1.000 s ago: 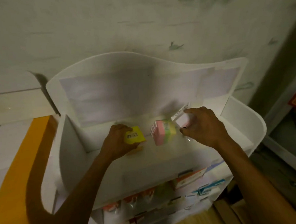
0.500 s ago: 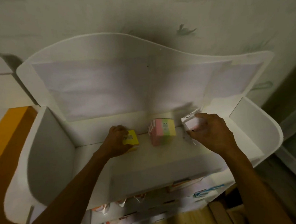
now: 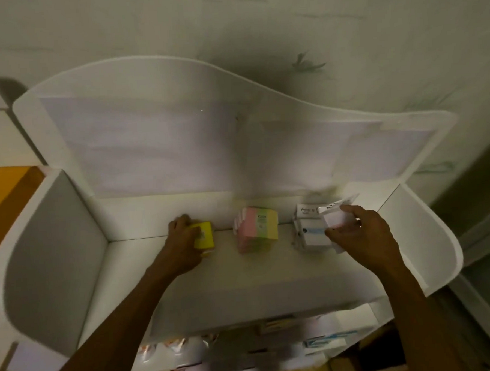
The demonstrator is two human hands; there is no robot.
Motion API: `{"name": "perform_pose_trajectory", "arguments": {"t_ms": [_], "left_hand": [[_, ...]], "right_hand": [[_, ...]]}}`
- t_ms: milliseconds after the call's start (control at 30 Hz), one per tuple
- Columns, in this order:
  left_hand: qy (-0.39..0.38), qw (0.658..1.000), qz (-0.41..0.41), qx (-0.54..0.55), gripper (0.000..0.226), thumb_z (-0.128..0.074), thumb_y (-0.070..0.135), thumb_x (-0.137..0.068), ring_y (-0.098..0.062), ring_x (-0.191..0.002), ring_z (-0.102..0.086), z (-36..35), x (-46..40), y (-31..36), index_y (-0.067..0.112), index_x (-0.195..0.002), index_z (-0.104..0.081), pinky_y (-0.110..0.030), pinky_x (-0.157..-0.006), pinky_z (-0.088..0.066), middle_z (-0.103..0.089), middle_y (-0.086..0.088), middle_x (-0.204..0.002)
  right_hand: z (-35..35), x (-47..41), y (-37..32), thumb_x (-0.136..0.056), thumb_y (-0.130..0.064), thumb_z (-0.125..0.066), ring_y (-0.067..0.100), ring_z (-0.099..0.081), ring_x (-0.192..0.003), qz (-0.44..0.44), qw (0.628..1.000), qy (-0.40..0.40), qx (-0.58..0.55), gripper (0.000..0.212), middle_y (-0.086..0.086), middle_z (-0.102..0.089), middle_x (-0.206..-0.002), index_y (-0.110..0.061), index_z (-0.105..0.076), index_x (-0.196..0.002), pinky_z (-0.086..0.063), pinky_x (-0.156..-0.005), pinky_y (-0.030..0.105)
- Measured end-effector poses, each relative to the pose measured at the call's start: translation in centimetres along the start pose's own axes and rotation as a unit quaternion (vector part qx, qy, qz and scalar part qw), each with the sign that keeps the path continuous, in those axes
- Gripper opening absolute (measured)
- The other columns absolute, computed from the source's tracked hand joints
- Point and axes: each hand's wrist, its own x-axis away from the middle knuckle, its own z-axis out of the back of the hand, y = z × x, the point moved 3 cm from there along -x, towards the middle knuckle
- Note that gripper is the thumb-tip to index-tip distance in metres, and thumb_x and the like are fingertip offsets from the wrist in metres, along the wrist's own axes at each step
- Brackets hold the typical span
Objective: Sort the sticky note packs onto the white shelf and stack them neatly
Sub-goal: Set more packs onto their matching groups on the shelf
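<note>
Gripped between curled fingers and thumb, a yellow sticky note pack [image 3: 203,235] is held by the left hand [image 3: 184,239] on the top board of the white shelf [image 3: 243,293], to the left of the pink-and-yellow pack [image 3: 257,232] that stands at the middle of the board. That middle pack (a striped block, pink at its left and pale yellow at its right) is touched by neither hand and is seen near the shelf's back panel, with a clear gap on either side. To its right, a white pack [image 3: 338,218] is pinched by the right hand [image 3: 360,233], the thumb curled under it and the fingers over its top; it is held tilted, against or just above a stack of white packs [image 3: 308,228] with a pale blue label on its front. Whether the held pack rests on that stack cannot be told, since the spot is blurred. All three groups are ranged in a row along the back of the board, the yellow one furthest left of the striped pack and the white ones furthest right. Below the striped pack's board, lower tiers of the shelf are seen filled with more packaged goods [image 3: 326,342], too blurred to be named. An orange panel [image 3: 5,189] is seen far to the left, beyond the shelf's side wall.
</note>
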Motion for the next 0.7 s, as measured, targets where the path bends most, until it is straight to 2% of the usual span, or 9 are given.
{"name": "perform_pose_trajectory", "arguments": {"t_ms": [133, 233, 333, 467, 700], "left_hand": [[-0.021, 0.999, 0.021, -0.016, 0.053, -0.078, 0.029, -0.073, -0.037, -0.125, -0.033, -0.2, -0.1, 0.6, 0.007, -0.117, -0.058, -0.041, -0.101, -0.037, -0.031, -0.020, -0.140], [-0.048, 0.998, 0.036, -0.014, 0.065, -0.077, 0.031, -0.074, -0.035, -0.134, -0.027, 0.3, 0.0, 1.1, 0.010, -0.130, -0.050, -0.040, -0.107, -0.032, -0.027, -0.017, -0.147], [-0.040, 0.998, 0.049, 0.000, 0.078, -0.076, 0.038, -0.074, -0.029, -0.139, -0.024, 1.7, 0.2, 1.7, 0.023, -0.141, -0.039, -0.041, -0.107, -0.033, -0.029, -0.009, -0.149], [-0.007, 0.995, 0.064, -0.073, 0.073, -0.070, 0.046, -0.078, -0.019, -0.139, -0.027, 4.1, 0.1, 2.8, 0.025, -0.141, -0.040, -0.037, -0.099, -0.041, -0.030, -0.001, -0.152], [0.076, 0.995, 0.026, -0.062, 0.064, -0.071, 0.047, -0.077, -0.008, -0.139, -0.028, 6.9, -0.4, 7.1, 0.027, -0.135, -0.050, -0.035, -0.099, -0.042, -0.038, 0.005, -0.147]], "right_hand": [[0.5, -1.1, 1.1, -0.065, -0.048, -0.079, 0.027, -0.056, -0.114, -0.002, 1.000, 0.006, 0.023, 0.071, 0.007, -0.059, -0.124, -0.030, -0.054, -0.129, -0.053, -0.090, 0.049], [0.4, -2.3, 1.8, -0.066, -0.047, -0.077, 0.029, -0.056, -0.114, -0.009, 0.999, -0.019, 0.049, 0.072, 0.008, -0.059, -0.125, -0.027, -0.052, -0.131, -0.052, -0.091, 0.050], [-0.6, -3.6, 2.1, -0.066, -0.047, -0.074, 0.029, -0.057, -0.112, -0.023, 0.997, -0.057, 0.054, 0.074, 0.008, -0.061, -0.125, -0.025, -0.050, -0.133, -0.050, -0.094, 0.049], [-2.6, -4.7, 1.8, -0.069, -0.056, -0.069, 0.030, -0.053, -0.115, -0.019, 0.993, -0.078, 0.089, 0.074, 0.010, -0.056, -0.124, -0.025, -0.048, -0.133, -0.048, -0.096, 0.044], [-5.3, -6.0, 2.0, -0.075, -0.057, -0.067, 0.034, -0.044, -0.122, 0.011, 0.985, -0.090, 0.146, 0.079, 0.016, -0.047, -0.133, -0.016, -0.044, -0.138, -0.042, -0.097, 0.040]]}}
